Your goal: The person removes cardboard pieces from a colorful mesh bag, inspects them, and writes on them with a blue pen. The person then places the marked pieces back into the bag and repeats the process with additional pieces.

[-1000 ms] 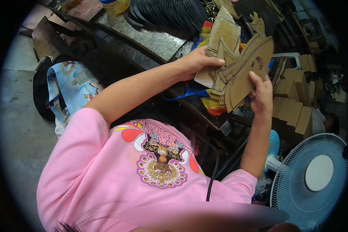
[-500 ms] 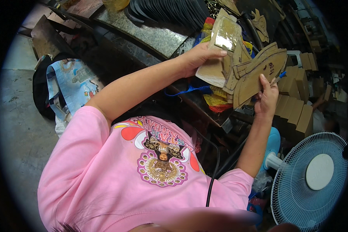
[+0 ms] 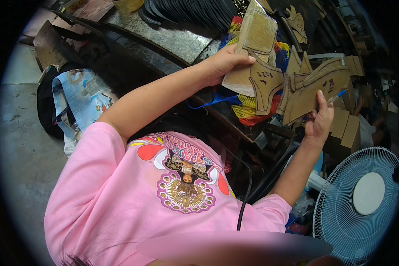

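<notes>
Two bundles of cardboard patterns are held side by side in the upper right of the frame. By the left hand (image 3: 226, 65), a pale stack (image 3: 258, 33) and a dark-edged piece (image 3: 267, 84) are gripped from the left, thumb on top, fingers hidden underneath. By the right hand (image 3: 320, 120), a broad fan of cardboard (image 3: 312, 94) is pinched from below, thumb on its face; a blue-tipped pen (image 3: 340, 95) is also held there. The stack's long axis is tilted steeply, the fan's slanted from lower left to upper right. The fan's left edge is brought close beside the dark-edged piece; whether they touch cannot be told. Below the dark-edged piece, a colourful mesh bag (image 3: 249, 113) is seen.
</notes>
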The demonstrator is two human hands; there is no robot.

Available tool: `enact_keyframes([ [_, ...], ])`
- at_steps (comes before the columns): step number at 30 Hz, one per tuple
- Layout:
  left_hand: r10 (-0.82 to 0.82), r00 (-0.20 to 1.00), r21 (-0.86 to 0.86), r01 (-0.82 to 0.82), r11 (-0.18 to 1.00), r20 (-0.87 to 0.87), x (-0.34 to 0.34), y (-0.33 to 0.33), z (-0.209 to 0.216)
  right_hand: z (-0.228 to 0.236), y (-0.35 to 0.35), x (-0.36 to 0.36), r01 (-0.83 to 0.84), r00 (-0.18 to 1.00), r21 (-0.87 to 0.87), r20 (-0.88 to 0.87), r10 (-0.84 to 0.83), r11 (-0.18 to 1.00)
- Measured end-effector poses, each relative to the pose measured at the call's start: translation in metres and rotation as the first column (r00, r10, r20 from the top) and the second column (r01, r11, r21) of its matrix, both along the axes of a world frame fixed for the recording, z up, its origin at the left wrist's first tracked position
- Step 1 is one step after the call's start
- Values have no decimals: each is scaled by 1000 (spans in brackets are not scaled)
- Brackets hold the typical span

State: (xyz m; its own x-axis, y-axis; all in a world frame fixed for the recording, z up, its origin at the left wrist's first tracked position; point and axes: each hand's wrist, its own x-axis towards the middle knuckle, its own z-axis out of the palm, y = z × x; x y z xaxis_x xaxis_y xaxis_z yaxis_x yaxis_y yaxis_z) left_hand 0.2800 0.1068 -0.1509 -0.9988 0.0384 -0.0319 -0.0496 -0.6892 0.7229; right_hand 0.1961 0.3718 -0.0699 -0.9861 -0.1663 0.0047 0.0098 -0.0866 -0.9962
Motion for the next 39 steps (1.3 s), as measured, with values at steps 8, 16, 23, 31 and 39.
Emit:
enact_keyframes([
  [8, -22, 1000, 12, 22, 1000, 7, 0, 1, -3, -7, -21, 7, -121, 993, 73, 14, 120, 990],
  [16, -56, 995, 290, 29, 957, 86, 0, 0, 1, -19, -33, 17, -152, 988, 149, 45, 147, 977],
  [23, -61, 998, 15, 62, 998, -25, -2, 5, -8, -12, -46, 9, -75, 992, -90, 98, 83, 993],
  [31, -1, 996, 169, -15, 986, 93, 2, 8, -2, -26, -61, 13, -113, 994, -42, 3, 113, 993],
  [39, -18, 1000, 2, 18, 1000, 19, -1, 7, -6, -24, -22, 3, 3, 998, -151, 57, 6, 988],
])
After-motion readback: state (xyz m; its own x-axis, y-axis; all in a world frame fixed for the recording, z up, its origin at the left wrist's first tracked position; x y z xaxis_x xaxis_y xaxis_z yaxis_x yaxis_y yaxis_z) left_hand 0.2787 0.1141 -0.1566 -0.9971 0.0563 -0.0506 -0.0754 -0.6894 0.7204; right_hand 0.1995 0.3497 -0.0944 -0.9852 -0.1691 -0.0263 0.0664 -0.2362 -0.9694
